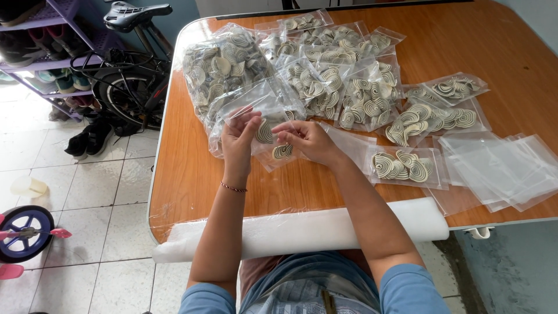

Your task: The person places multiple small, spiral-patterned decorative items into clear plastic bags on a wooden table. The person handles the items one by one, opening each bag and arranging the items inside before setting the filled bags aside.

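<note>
- Our left hand [239, 135] pinches the upper edge of a small clear plastic bag [268, 137], fingers curled around the film and holding its mouth apart.
- Our right hand [307, 139] is closed lightly on the same bag from the other side, fingertips bent inward at the opening; whether they also grip a piece, we cannot tell.
- Between the two hands, inside the bag, we see two striped spiral pieces [273, 141], cream with dark ridged lines, flat and shell-like, one just under the left fingers and one lower, beside the right palm.
- We judge the step in hand to be filling this bag: it holds only a few pieces, while its neighbours hold many. The next move would call for a steady hold on the slippery film and a careful pinch on a thin, possibly brittle piece.
- Just beyond the fingertips lies a large bulging bag [224, 67] of the same spirals, glossy and crinkled.
- Further out, beyond and to the right of the right hand, filled small bags [363, 93] overlap in a loose spread.
- Well right of the right hand sits a stack of empty clear bags [500, 168], flat and smooth.
- Under everything is the orange wooden table [186, 180]; nearest our body, a white foam roll [302, 229] pads its edge.
</note>
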